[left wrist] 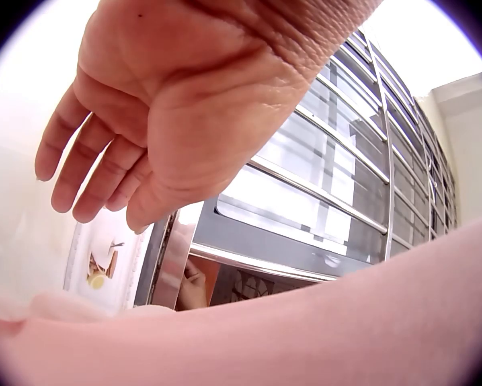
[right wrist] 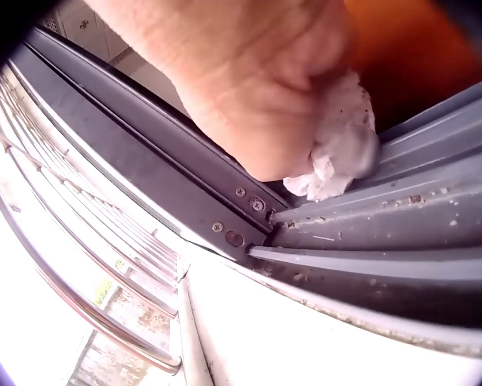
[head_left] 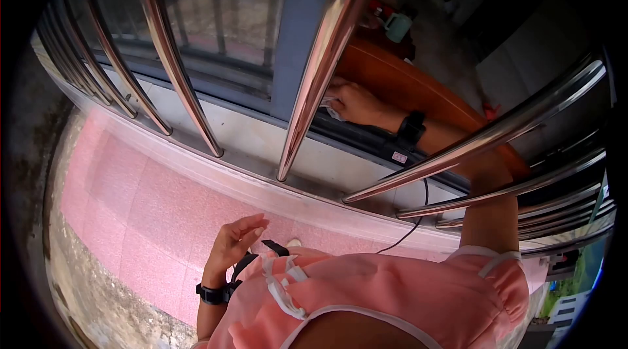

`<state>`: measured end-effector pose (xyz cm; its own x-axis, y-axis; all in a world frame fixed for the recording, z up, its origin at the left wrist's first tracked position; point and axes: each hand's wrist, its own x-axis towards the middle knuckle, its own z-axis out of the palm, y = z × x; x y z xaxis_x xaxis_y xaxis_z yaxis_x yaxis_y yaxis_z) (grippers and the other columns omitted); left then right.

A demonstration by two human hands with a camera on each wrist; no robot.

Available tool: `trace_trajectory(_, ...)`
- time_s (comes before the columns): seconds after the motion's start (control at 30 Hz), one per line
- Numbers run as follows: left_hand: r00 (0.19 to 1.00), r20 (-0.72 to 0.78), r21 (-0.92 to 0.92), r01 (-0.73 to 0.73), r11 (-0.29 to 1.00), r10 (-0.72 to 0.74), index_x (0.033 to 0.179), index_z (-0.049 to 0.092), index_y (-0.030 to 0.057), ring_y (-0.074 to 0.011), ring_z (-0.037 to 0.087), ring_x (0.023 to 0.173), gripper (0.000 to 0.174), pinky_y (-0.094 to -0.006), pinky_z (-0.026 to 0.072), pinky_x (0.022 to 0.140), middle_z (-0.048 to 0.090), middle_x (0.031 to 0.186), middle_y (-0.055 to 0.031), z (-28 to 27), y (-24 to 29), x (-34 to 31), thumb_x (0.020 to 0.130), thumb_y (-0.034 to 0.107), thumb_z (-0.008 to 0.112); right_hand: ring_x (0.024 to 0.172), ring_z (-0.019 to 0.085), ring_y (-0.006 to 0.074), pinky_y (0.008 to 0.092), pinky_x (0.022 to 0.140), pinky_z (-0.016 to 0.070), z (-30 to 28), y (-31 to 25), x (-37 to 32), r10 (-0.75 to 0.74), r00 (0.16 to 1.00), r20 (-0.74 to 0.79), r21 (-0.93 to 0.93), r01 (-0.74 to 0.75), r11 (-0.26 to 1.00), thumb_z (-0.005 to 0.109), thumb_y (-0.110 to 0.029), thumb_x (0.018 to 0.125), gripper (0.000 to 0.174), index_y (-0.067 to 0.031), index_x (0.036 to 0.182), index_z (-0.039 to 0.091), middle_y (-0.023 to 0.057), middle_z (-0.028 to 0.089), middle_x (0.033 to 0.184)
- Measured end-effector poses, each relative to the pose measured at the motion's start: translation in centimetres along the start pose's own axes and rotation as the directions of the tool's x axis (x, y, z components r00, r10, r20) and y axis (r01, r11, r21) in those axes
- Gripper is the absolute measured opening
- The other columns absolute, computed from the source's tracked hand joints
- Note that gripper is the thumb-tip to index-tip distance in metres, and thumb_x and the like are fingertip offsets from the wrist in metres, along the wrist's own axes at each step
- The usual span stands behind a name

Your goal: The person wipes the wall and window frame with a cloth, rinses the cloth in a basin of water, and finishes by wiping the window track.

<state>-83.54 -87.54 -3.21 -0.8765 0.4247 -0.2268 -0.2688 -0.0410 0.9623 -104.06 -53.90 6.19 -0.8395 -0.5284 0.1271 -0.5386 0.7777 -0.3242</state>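
Note:
Reaching between the metal bars, the right hand (head_left: 358,104) grips a crumpled white tissue (head_left: 332,112) at the window frame. In the right wrist view the right hand (right wrist: 257,88) presses the tissue (right wrist: 337,145) onto the grey window track (right wrist: 369,221), beside the frame's corner screws; its fingertips are mostly hidden. The left hand (head_left: 237,242) hangs near the waist, fingers relaxed and holding nothing. In the left wrist view the left hand (left wrist: 168,112) shows its palm, fingers loosely extended.
Shiny metal bars (head_left: 311,68) stand between the body and the window, around the right arm. A glass pane (head_left: 222,22) is at the left. Inside are a brown wooden surface (head_left: 399,74) and a pale green mug (head_left: 397,26). A black cable (head_left: 418,218) hangs below the sill.

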Motion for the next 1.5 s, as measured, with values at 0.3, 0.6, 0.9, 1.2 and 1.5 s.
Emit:
trace_trajectory(0.3, 1.0, -0.002, -0.002, -0.011, 1.0, 0.011, 0.119, 0.056, -0.0028, -0.0164, 0.06, 0.1, 0.031, -0.0282, 0.0461, 0.088, 0.065, 0.106, -0.0127, -0.2, -0.1, -0.3, 0.089, 0.005, 0.058, 0.068, 0.059, 0.0231, 0.0337, 0.062, 0.0511, -4.4, 1.4, -1.1, 0.417, 0.719, 0.556, -0.067, -0.461, 0.885, 0.047, -0.007, 0.079, 0.043, -0.0121, 0.119, 0.061, 0.0127, 0.062, 0.082)
trace_trajectory(0.6, 0.999, -0.037, -0.019, -0.003, 1.0, 0.002, 0.12, 0.056, -0.0034, -0.0166, 0.06, 0.099, 0.032, -0.0274, 0.046, 0.087, 0.065, 0.106, -0.0135, -0.6, -0.6, -1.0, 0.089, 0.005, 0.058, 0.066, 0.052, 0.0115, 0.0237, 0.052, 0.0487, -9.7, -0.8, -2.4, 0.568, 0.332, 0.753, -0.345, -0.536, 0.771, 0.049, -0.014, 0.088, 0.05, -0.0235, 0.137, 0.044, 0.0035, 0.056, 0.081)
trace_trajectory(0.9, 0.998, -0.054, -0.084, 0.017, 0.996, -0.022, 0.12, 0.056, -0.0016, -0.0174, 0.059, 0.101, 0.033, -0.028, 0.0453, 0.088, 0.065, 0.107, -0.0134, -1.4, -1.5, -1.3, 0.089, 0.008, 0.06, 0.071, 0.052, 0.0056, 0.024, 0.059, 0.0481, -11.8, 6.0, -7.1, 0.495, -0.041, 0.868, -0.373, -0.711, 0.596, 0.06, -0.014, 0.087, 0.053, -0.0175, 0.138, 0.042, -0.0013, 0.059, 0.091)
trace_trajectory(1.2, 0.997, -0.075, -0.086, 0.016, 0.996, -0.022, 0.12, 0.056, -0.0032, -0.0175, 0.059, 0.1, 0.033, -0.0291, 0.0448, 0.088, 0.065, 0.106, -0.0133, -2.5, -3.1, -1.7, 0.088, 0.007, 0.059, 0.074, 0.056, 0.0094, 0.0262, 0.061, 0.0501, -10.7, 7.9, -12.1, 0.731, 0.05, 0.681, -0.665, -0.377, 0.645, 0.056, -0.014, 0.087, 0.045, -0.013, 0.131, 0.047, 0.0022, 0.06, 0.095)
trace_trajectory(1.5, 0.999, -0.053, -0.038, 0.006, 0.999, -0.008, 0.118, 0.056, -0.0048, -0.0171, 0.06, 0.099, 0.032, -0.0286, 0.0453, 0.088, 0.065, 0.105, -0.0139, -3.0, -2.7, -1.9, 0.089, 0.007, 0.059, 0.074, 0.059, 0.0131, 0.0276, 0.061, 0.0519, -10.3, 7.6, -11.3, 0.767, 0.13, 0.629, -0.701, -0.332, 0.631, 0.052, -0.013, 0.087, 0.037, -0.008, 0.124, 0.052, 0.0057, 0.061, 0.097)
